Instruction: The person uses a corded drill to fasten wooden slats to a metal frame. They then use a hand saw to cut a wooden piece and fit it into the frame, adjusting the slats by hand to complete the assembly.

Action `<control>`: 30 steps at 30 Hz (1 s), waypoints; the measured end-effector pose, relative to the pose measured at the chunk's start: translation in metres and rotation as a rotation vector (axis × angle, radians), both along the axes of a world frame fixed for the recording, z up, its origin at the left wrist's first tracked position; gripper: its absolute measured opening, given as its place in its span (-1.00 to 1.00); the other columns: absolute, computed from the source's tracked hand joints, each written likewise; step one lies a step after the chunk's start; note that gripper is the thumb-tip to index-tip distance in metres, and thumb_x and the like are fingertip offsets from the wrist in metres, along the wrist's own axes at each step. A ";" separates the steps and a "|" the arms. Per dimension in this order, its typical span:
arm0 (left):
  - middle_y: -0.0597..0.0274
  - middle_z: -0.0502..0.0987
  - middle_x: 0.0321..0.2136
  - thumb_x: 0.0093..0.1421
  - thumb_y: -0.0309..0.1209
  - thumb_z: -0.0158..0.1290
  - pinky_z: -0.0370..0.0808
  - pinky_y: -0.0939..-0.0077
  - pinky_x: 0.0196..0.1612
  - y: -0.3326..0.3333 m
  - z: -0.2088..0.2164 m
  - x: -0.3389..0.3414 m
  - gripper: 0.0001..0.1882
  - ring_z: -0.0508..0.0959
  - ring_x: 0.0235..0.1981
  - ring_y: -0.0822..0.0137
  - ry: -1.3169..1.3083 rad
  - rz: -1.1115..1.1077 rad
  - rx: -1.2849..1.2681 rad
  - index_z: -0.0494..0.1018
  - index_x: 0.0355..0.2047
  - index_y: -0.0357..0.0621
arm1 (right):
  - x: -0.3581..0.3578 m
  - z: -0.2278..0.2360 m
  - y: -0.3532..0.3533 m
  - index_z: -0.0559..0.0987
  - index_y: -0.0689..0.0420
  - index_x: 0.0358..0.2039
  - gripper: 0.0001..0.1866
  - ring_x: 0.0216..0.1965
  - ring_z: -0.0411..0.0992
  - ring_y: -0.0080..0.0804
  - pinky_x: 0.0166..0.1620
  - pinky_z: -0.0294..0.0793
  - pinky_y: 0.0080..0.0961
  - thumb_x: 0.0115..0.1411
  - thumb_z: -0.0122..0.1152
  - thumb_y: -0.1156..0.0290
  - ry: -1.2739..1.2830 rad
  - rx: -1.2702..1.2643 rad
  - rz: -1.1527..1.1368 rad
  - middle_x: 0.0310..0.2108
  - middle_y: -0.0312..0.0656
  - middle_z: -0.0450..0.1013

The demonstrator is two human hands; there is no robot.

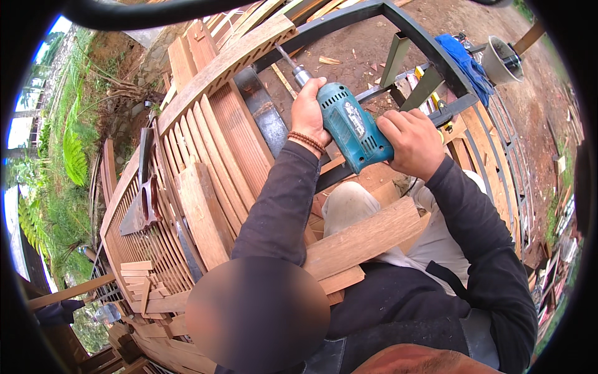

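A teal power drill (355, 128) is held in both hands, its metal chuck pointing up and to the left. My left hand (309, 115) wraps the front of the drill just behind the chuck. The rear end is gripped by my right hand (412, 142), whose fingers curl over it. The drill bit (285, 56) reaches a wooden rail (218, 71) that has a row of slots along its side. The bit's tip is close to that slotted side; whether it is inside a slot I cannot tell.
Left of my arm, a handsaw (138, 212) lies on slatted wood panels. A black metal frame (398, 15) spans the far side. Boards (367, 240) lie across my lap. At the right are a blue cloth (464, 65) and a bucket (500, 59).
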State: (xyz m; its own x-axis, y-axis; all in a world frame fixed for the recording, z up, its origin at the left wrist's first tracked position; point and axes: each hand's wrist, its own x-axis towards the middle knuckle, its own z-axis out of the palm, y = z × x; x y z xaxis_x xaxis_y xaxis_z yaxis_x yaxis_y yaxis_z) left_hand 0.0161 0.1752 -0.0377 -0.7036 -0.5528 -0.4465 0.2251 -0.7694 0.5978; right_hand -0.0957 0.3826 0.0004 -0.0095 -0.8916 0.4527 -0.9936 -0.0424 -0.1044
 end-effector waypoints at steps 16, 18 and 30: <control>-0.14 0.64 -0.38 0.36 -0.12 -0.06 0.69 0.02 -0.13 -0.007 -0.006 0.001 -0.58 0.70 -0.34 -0.04 0.005 -0.046 -0.055 0.48 -0.22 -0.32 | -0.002 0.001 -0.001 0.51 0.07 -0.21 -0.68 -0.28 0.54 -0.29 -0.18 0.41 -0.35 -0.04 0.29 0.45 -0.001 0.012 0.007 -0.31 -0.26 0.47; -0.14 0.64 -0.38 0.36 -0.11 -0.07 0.69 0.02 -0.13 -0.006 -0.005 -0.001 -0.57 0.70 -0.34 -0.05 0.010 -0.051 -0.059 0.49 -0.23 -0.33 | -0.002 0.000 -0.001 0.52 0.07 -0.21 -0.67 -0.28 0.54 -0.28 -0.18 0.41 -0.34 -0.05 0.30 0.45 -0.003 0.009 0.005 -0.31 -0.26 0.47; -0.06 0.62 -0.42 0.35 -0.20 -0.03 0.70 0.05 -0.24 -0.004 0.003 -0.002 -0.67 0.68 -0.43 0.01 0.035 -0.003 -0.057 0.44 -0.21 -0.27 | -0.006 0.003 -0.003 0.53 0.08 -0.19 -0.65 -0.27 0.55 -0.27 -0.17 0.42 -0.32 -0.06 0.31 0.46 0.008 0.040 0.011 -0.30 -0.25 0.48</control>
State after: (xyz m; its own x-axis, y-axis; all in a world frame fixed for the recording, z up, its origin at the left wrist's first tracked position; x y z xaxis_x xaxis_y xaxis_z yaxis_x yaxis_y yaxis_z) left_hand 0.0142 0.1716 -0.0346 -0.7199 -0.5742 -0.3900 0.2439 -0.7353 0.6324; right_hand -0.1019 0.3792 0.0036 0.0041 -0.9090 0.4168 -0.9939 -0.0495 -0.0984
